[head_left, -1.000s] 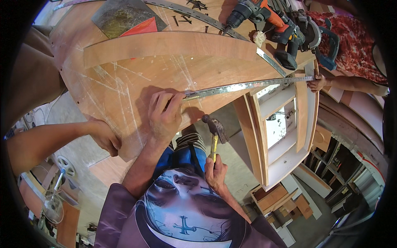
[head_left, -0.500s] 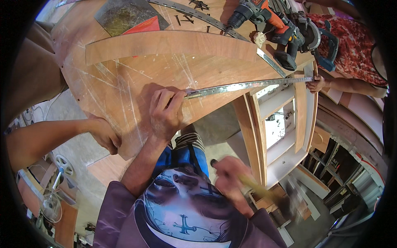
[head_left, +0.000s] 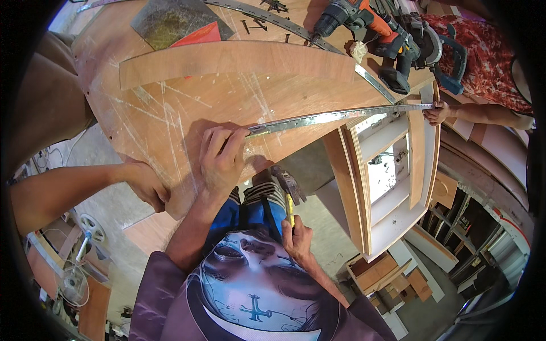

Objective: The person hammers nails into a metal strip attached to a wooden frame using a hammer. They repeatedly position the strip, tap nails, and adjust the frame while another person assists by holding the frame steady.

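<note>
My left hand (head_left: 220,162) is at the table edge, fingers curled on the left end of a long slotted metal strip (head_left: 335,117). The strip runs along the board's edge to the right, where another person's hand (head_left: 437,112) grips its far end. My right hand (head_left: 297,237) is closed round the yellow handle of a claw hammer (head_left: 291,186). Its steel head points up, just below the table edge and apart from the strip. A second person's hand (head_left: 149,184) rests at the table's left corner.
A curved plywood piece (head_left: 239,63) lies on the wooden tabletop (head_left: 170,136). Beyond it are a cordless drill (head_left: 347,23), a circular saw (head_left: 426,48), loose screws (head_left: 259,25) and a metal sheet (head_left: 170,23). A wooden frame (head_left: 364,193) stands at the right, over stacked offcuts (head_left: 392,273).
My right hand has swung the hammer from the lower right, where it was blurred, to upright near the table edge. My left hand has shifted slightly left.
</note>
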`<state>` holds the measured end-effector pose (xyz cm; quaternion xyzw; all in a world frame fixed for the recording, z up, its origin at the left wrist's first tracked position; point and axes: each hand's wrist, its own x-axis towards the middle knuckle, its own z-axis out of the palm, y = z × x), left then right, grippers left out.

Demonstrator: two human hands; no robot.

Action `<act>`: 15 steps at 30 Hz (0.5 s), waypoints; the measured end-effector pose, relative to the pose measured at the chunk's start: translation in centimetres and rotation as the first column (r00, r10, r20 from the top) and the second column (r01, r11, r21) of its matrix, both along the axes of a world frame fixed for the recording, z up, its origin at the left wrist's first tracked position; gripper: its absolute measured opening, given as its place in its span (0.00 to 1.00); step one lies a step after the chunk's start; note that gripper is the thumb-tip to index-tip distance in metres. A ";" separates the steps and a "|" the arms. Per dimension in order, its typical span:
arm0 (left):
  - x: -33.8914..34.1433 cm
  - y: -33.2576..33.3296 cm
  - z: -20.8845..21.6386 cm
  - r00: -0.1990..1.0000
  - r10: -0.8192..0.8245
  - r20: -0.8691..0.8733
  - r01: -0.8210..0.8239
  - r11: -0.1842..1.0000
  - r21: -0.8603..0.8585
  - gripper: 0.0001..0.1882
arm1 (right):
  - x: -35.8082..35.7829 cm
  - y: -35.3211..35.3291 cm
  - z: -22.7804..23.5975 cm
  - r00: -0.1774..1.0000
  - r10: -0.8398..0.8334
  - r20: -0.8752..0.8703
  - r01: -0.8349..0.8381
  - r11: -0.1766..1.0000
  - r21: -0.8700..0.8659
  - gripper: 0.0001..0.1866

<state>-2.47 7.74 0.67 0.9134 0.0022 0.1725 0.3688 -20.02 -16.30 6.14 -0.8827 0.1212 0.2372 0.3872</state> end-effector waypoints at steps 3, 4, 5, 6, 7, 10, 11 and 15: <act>0.1 0.0 0.2 1.000 0.001 0.004 -0.001 1.000 -0.005 0.19 | -0.2 0.0 -0.1 1.000 -0.010 -0.023 0.010 1.000 0.008 0.17; 0.2 0.1 0.3 1.000 0.001 0.004 -0.001 1.000 0.004 0.18 | -0.3 0.0 -0.1 0.999 -0.017 -0.028 0.018 1.000 0.016 0.17; 0.2 0.2 0.4 1.000 0.000 0.004 0.000 1.000 0.016 0.18 | -0.3 0.1 -0.1 0.999 -0.024 -0.034 0.025 0.999 0.027 0.17; 0.3 0.3 0.5 1.000 0.000 0.008 0.000 1.000 0.013 0.19 | -0.2 0.1 0.0 0.999 -0.030 -0.034 0.031 0.999 0.035 0.17; 0.3 0.3 0.5 1.000 0.000 0.012 0.000 1.000 0.009 0.19 | -0.1 0.3 -0.1 0.999 -0.035 -0.035 0.037 0.999 0.040 0.18; 0.3 0.4 0.5 1.000 0.002 0.007 -0.002 1.000 -0.011 0.20 | 0.5 0.7 -0.3 0.998 -0.037 -0.046 0.038 0.999 0.036 0.18; 0.3 0.4 0.5 1.000 0.002 0.001 -0.002 1.000 -0.017 0.20 | 0.9 0.8 -0.2 0.994 -0.059 -0.091 0.059 0.998 -0.005 0.17; 0.3 0.4 0.4 1.000 -0.001 -0.020 0.001 1.000 -0.028 0.21 | 3.2 1.7 2.3 0.994 -0.042 0.097 0.034 0.996 0.085 0.16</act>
